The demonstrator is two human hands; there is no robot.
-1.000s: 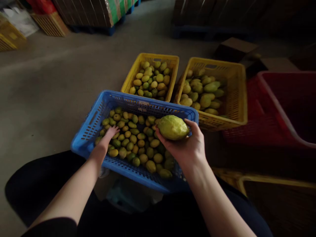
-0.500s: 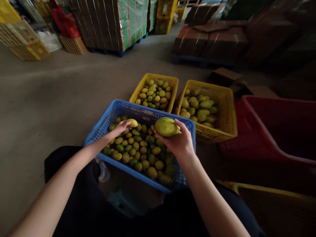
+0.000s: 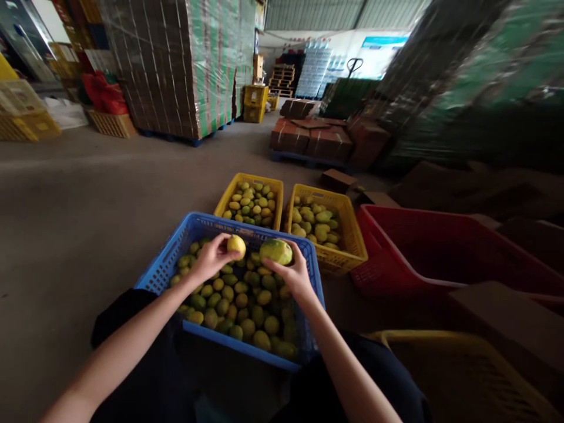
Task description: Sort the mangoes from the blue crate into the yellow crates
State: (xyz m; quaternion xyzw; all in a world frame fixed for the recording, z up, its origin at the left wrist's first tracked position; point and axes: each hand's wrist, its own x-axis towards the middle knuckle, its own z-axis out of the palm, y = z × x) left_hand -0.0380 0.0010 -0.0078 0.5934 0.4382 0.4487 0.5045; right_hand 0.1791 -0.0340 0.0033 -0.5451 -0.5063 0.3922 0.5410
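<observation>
My left hand (image 3: 217,256) is closed around a small yellow fruit (image 3: 237,247), its rounded end turned outward. Thumb and fingers of my right hand (image 3: 294,269) grip a larger green-yellow fruit (image 3: 275,251), shaped like a papaya. Both fruits are held close together, a small gap apart, over a blue crate (image 3: 238,348). Inside that crate lie many small oval fruits (image 3: 229,294), green to yellow, partly covered by my hands and forearms.
Beyond the blue crate stand two yellow crates (image 3: 278,202) (image 3: 352,235) of similar fruit. A red crate (image 3: 434,281) is on the right, with a yellow crate (image 3: 423,335) near my right leg. Wrapped stacks (image 3: 154,70) and brown cartons (image 3: 308,141) stand farther back.
My left hand has lifted the small yellow fruit and brought it rightward, nearer the large one. My right hand has turned its fruit. The view has tilted up.
</observation>
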